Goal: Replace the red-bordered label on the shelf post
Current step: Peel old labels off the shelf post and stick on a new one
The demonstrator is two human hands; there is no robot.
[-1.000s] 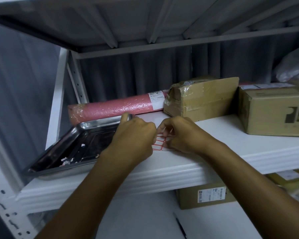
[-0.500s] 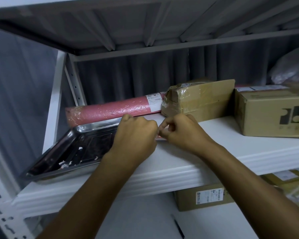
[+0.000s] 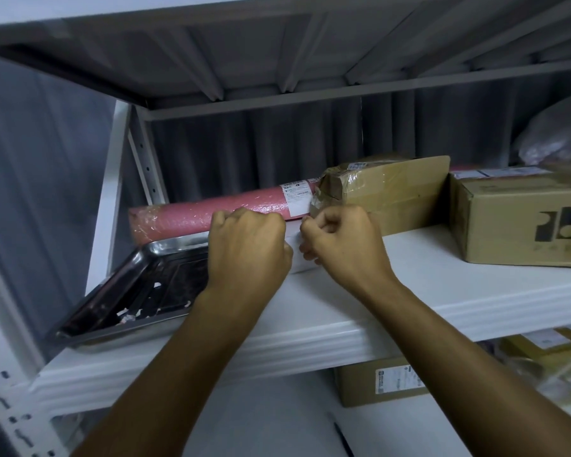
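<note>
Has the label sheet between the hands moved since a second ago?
Yes. The label sheet then showed its red-bordered labels facing the camera; now only a plain white side shows between the left hand and right hand, in the same spot beside the metal tray.

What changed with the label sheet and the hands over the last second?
The red-bordered label grid that showed between the hands a second ago is out of sight; only a white sheet shows there now. Both the left hand and right hand have stayed curled close together at the sheet, just above the shelf. The metal tray, pink roll and boxes have not moved.
</note>
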